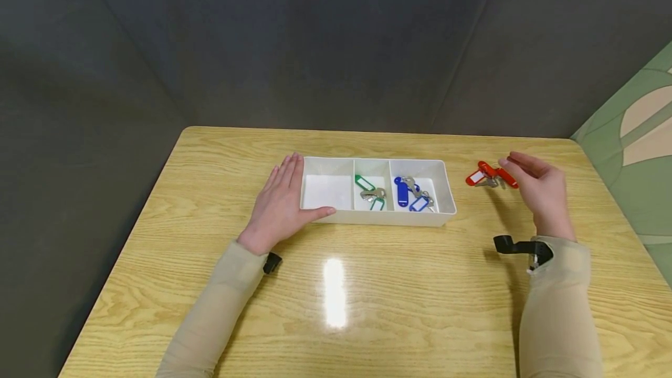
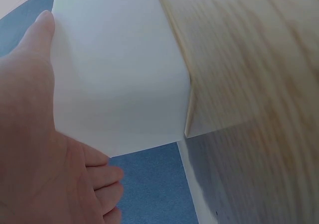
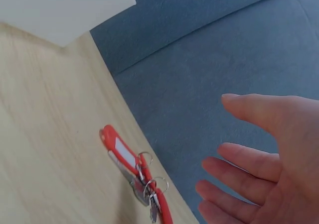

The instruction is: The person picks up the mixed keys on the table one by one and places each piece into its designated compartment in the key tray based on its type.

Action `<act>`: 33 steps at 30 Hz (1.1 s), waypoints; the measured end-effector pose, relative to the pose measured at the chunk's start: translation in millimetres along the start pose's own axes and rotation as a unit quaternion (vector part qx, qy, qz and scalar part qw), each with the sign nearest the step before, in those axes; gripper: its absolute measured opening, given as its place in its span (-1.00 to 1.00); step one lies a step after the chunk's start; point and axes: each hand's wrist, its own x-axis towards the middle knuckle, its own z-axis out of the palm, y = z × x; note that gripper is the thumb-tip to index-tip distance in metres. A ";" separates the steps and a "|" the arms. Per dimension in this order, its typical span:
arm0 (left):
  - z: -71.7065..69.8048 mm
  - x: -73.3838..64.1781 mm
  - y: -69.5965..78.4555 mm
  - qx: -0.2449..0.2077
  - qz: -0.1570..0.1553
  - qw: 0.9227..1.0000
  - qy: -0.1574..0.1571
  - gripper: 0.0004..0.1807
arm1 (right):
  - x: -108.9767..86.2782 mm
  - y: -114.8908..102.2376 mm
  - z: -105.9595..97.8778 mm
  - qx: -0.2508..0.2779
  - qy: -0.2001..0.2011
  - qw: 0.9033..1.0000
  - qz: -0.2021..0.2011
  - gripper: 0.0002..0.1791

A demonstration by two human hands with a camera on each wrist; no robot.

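A white tray (image 1: 378, 218) with three compartments sits on the wooden table. My left hand (image 1: 280, 203) rests along its left end, fingers straight on the end wall and thumb over the front rim. The left compartment is bare; the middle one holds keys with green tags (image 1: 364, 183). Keys with blue tags (image 1: 402, 193) lie in the right compartment. To the right of the tray, keys with red tags (image 1: 476, 177) lie in a small pile. Above that pile's right side hovers my right hand (image 1: 543, 191), holding nothing, its thumb and fingers apart in the right wrist view.
The wooden table (image 1: 420, 296) has its back edge behind the tray and key pile. Dark cloth (image 1: 315, 45) hangs behind and to the left. A green patterned panel (image 1: 646, 150) stands at the right side.
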 end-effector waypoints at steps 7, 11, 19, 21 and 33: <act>0.1 -0.4 0.1 -0.003 0.006 1.000 0.006 0.39 | 3.2 9.6 -1.4 0.010 -0.008 1.000 0.001 -0.15; 0.4 -0.3 0.4 -0.002 0.005 1.000 0.007 0.39 | 6.4 14.5 -0.9 0.004 -0.012 1.000 0.014 -0.12; 0.2 -0.1 0.0 -0.003 0.005 1.000 0.006 0.39 | 8.6 19.5 1.6 -0.007 -0.018 0.999 0.032 -0.11; 0.2 -0.1 0.0 -0.003 0.004 1.000 0.006 0.40 | 9.4 21.1 1.9 -0.012 -0.021 0.999 0.035 -0.10; 0.3 -0.2 0.1 0.000 0.005 1.000 0.008 0.40 | 12.9 27.2 2.5 -0.029 -0.025 0.998 0.055 -0.07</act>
